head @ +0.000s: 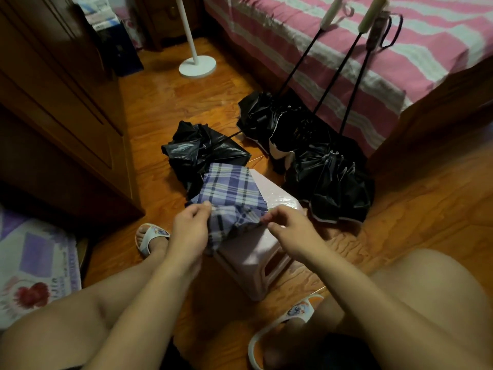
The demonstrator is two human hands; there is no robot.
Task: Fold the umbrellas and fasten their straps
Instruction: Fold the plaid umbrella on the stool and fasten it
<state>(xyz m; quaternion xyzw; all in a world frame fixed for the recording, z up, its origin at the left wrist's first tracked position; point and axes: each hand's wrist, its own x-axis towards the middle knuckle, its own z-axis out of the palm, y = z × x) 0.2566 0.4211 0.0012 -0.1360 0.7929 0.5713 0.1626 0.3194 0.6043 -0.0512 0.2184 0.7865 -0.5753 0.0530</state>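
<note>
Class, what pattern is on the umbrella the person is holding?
The umbrella has a purple, white and dark plaid check, seen in the head view.

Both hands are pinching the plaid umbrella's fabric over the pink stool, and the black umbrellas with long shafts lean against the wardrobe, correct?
Not quite. The head view shows both the left hand and right hand pinching the plaid umbrella over the pink stool, but the black umbrellas lean their shafts against the bed, not the wardrobe.

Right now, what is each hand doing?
Left hand: pinching the plaid umbrella.
Right hand: pinching the same umbrella.
</note>
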